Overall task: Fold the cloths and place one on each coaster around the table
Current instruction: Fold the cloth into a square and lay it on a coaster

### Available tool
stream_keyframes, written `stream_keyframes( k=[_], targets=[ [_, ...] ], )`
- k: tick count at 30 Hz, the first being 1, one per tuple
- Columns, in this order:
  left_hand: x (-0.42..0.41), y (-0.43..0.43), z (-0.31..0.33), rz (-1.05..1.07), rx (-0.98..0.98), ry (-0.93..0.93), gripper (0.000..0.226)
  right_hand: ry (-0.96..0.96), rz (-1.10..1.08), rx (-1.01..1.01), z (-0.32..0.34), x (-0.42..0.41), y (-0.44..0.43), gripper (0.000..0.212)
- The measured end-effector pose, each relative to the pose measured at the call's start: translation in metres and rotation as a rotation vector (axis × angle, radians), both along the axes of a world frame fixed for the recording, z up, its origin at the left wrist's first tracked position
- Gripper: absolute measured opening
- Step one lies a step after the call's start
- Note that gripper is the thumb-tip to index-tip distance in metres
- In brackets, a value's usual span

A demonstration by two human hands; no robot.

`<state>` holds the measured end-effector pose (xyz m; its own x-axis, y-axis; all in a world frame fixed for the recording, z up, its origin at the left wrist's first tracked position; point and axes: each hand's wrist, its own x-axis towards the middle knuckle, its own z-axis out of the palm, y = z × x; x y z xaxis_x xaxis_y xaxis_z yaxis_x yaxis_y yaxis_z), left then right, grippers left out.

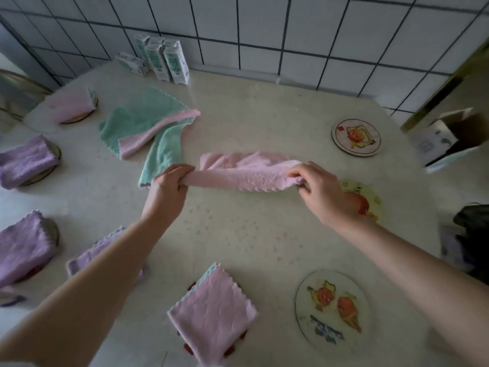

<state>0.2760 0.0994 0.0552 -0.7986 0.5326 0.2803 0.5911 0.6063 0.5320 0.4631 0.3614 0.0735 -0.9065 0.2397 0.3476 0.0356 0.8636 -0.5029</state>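
Both hands hold 1 pink cloth (246, 170) over the middle of the counter (238, 229). The left hand (165, 190) grips its left end, and the right hand (317, 193) pinches its right end with curled fingers (296, 172). A bare coaster (332, 305) lies near.

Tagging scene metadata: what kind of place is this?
Probably a home kitchen or dining corner: white tiled wall with dark grout, a pale speckled table pushed against it, drink cartons standing by the wall, and printed round coasters laid out around the table.
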Motion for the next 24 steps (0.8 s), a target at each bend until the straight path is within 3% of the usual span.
stream_keyframes(
  k=[6,11,17,22,24],
  targets=[
    [0.132,-0.002,-0.019,-0.124,0.004,-0.039,0.038,-0.115,-0.028,-0.067,-0.021,0.108,0.017,0.028],
    [0.210,-0.012,-0.042,-0.195,-0.113,-0.114,0.039,-0.238,-0.046,-0.092,-0.046,0.192,0.008,0.026],
    [0.260,-0.033,-0.062,-0.206,-0.134,-0.149,0.025,-0.347,-0.100,-0.123,-0.072,0.259,-0.012,0.027],
    [0.275,-0.044,-0.064,-0.223,-0.180,-0.254,0.042,-0.375,-0.118,-0.158,-0.080,0.283,-0.021,0.029],
    [0.273,-0.046,-0.062,-0.231,-0.187,-0.269,0.039,-0.367,-0.139,-0.159,-0.080,0.283,-0.019,0.029]
  ],
)
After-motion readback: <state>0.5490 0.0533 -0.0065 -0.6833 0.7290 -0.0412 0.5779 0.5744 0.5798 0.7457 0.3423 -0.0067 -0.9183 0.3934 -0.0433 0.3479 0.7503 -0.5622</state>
